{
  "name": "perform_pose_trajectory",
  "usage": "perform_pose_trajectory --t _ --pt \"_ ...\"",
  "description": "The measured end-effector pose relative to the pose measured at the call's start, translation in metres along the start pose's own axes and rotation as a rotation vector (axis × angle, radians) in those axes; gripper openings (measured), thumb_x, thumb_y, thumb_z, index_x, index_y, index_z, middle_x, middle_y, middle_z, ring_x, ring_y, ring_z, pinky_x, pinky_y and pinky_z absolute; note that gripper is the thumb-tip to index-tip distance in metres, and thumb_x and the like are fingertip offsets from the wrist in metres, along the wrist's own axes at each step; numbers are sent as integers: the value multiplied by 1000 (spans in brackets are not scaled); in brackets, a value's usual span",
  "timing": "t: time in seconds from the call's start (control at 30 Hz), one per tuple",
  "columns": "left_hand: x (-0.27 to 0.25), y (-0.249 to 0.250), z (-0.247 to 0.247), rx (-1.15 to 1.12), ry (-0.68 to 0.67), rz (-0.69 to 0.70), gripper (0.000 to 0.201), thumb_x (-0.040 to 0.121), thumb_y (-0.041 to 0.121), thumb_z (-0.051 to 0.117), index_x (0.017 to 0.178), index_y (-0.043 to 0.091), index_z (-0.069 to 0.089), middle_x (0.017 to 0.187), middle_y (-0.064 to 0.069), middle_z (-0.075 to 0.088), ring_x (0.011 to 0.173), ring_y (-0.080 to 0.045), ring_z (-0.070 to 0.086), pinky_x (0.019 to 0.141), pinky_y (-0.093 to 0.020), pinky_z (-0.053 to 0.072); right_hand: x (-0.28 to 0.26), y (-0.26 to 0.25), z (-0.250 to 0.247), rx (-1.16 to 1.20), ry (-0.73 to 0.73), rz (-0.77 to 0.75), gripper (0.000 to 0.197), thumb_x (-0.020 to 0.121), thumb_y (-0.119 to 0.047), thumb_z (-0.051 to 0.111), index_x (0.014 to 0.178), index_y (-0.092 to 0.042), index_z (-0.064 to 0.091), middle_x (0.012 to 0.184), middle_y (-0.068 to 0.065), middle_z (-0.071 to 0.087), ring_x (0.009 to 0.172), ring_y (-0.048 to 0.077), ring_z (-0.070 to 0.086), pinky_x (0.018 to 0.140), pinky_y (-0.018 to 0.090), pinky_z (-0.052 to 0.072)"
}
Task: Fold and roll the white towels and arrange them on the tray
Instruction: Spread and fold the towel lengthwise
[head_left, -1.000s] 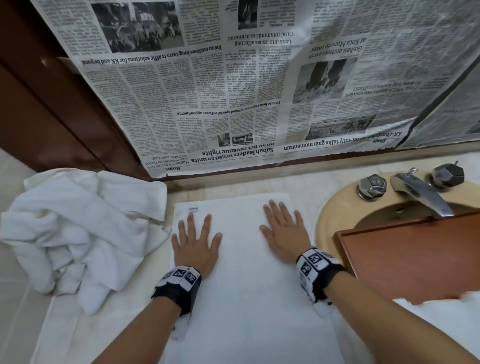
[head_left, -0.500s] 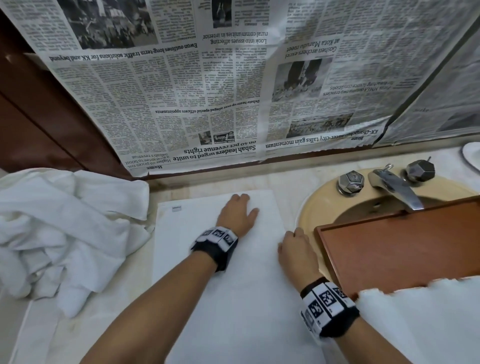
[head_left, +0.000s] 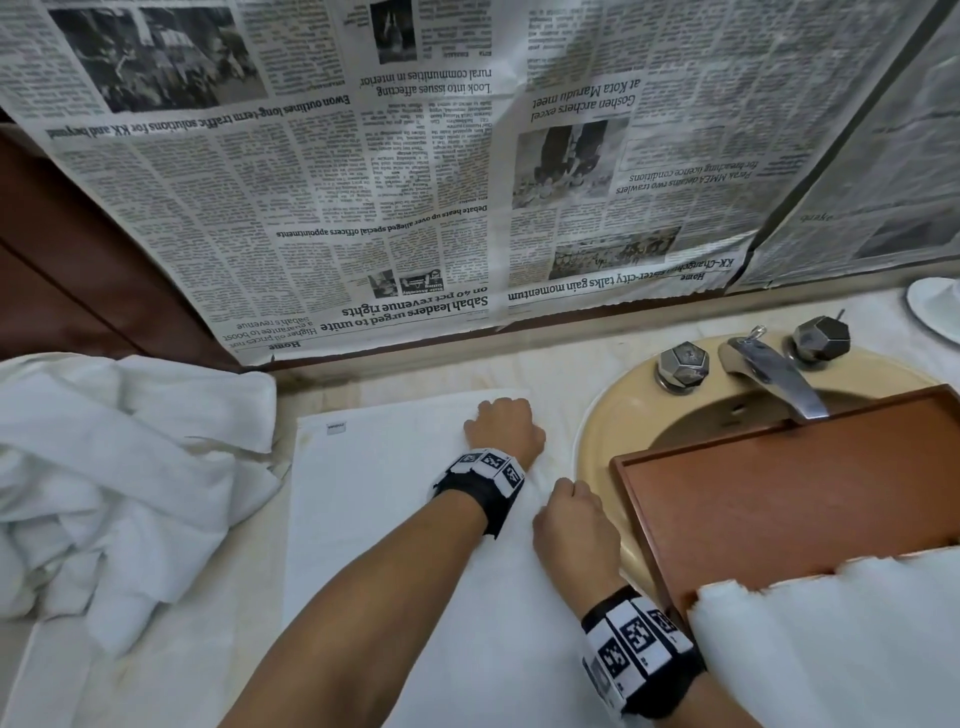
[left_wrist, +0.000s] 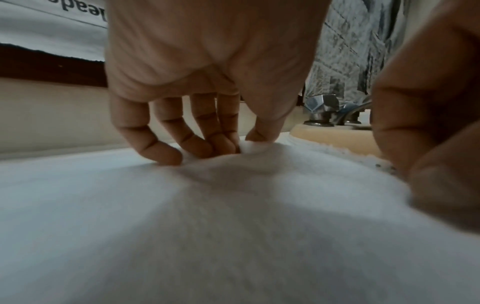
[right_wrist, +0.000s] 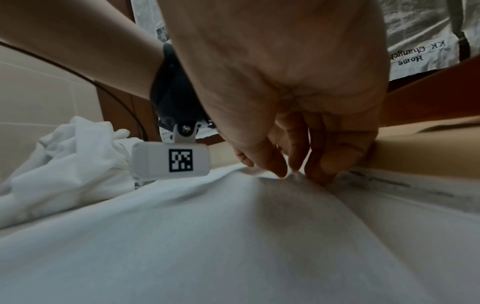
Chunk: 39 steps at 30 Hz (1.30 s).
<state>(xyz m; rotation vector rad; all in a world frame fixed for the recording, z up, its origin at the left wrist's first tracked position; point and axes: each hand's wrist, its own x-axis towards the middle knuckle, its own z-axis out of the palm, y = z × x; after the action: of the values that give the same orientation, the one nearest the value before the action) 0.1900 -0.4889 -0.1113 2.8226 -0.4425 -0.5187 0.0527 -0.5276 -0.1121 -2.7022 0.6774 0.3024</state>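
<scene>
A white towel (head_left: 384, 530) lies flat on the counter in front of me. My left hand (head_left: 503, 428) reaches across to its far right corner; in the left wrist view the thumb and fingers (left_wrist: 207, 144) pinch a raised bit of the towel (left_wrist: 233, 205). My right hand (head_left: 571, 519) is at the towel's right edge, closer to me, and in the right wrist view its fingertips (right_wrist: 319, 172) pinch the cloth (right_wrist: 233, 226) there. The wooden tray (head_left: 789, 499) sits across the sink to the right.
A heap of crumpled white towels (head_left: 119, 467) lies on the left of the counter. White cloth (head_left: 831, 654) covers the tray's near end. The beige sink (head_left: 613, 426) with faucet (head_left: 769, 374) is at the right. Newspaper (head_left: 415, 182) covers the wall behind.
Both hands left the towel's middle, where they lay flat. The left crossed to the far right corner, the right drew back to the right edge, and both now pinch the cloth.
</scene>
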Motion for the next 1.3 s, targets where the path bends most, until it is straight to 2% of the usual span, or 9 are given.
perform_pose_trajectory --t 0.1,0.17,0.33,0.43,0.57,0.87,1.0,1.1,1.3 --pt "-4 -4 -4 -217 6 -58 20 89 23 53 81 5 59 85 -10 59 79 -31 58 64 -33 45 -8 7 -4 44 -24 9 21 99 -24 46 115 -11 49 117 4 56 107 21 57 70 27 36" --pt "-6 -9 -8 -449 19 -82 22 87 23 56 78 4 65 79 -9 63 77 -31 62 67 -35 50 -14 13 -8 88 -42 14 14 100 -27 46 103 -14 51 108 3 56 97 19 57 69 27 37" --pt "-17 -13 -25 -715 67 -105 21 89 19 56 81 6 71 75 -2 65 81 -21 58 66 -24 40 -22 29 -21 269 -2 35 21 97 -29 58 84 -15 50 81 0 59 73 18 56 63 32 44" --pt "-23 -21 -33 -842 74 -113 20 89 19 57 72 17 67 74 2 68 85 -24 68 77 -32 57 -21 34 -37 322 92 24 20 94 -28 64 81 -16 54 71 1 59 67 18 54 62 32 41" --pt "-35 -51 -39 -909 82 -171 30 88 15 57 60 22 64 66 4 67 86 -29 71 79 -44 60 -35 14 -52 353 159 -106 23 91 -24 68 75 -19 52 64 -5 55 62 14 52 61 35 43" --pt "-61 -178 -51 -853 155 -305 26 85 23 58 63 21 72 70 4 73 83 -22 71 83 -42 59 -69 -116 -30 -62 3 -387 12 103 -20 42 110 -14 50 110 7 61 99 31 63 67 33 33" --pt "-70 -215 -55 -727 214 -299 28 90 19 54 66 15 66 70 -1 69 77 -28 65 71 -33 52 -75 -159 -10 -114 -66 -436 14 97 -4 43 108 -10 51 104 9 61 90 34 63 52 33 25" --pt "-73 -232 -51 -652 235 -280 21 95 18 52 85 9 68 76 2 63 78 -20 56 72 -26 38 -78 -177 10 -124 -76 -473 10 94 -4 53 103 -8 54 95 11 62 80 34 64 46 31 17" --pt "-71 -255 -45 -641 225 -330 25 96 20 53 110 6 69 100 -9 72 98 -27 64 84 -27 44 -76 -189 41 -91 -130 -501 13 100 -10 44 112 -8 50 108 11 60 89 35 62 61 35 33"
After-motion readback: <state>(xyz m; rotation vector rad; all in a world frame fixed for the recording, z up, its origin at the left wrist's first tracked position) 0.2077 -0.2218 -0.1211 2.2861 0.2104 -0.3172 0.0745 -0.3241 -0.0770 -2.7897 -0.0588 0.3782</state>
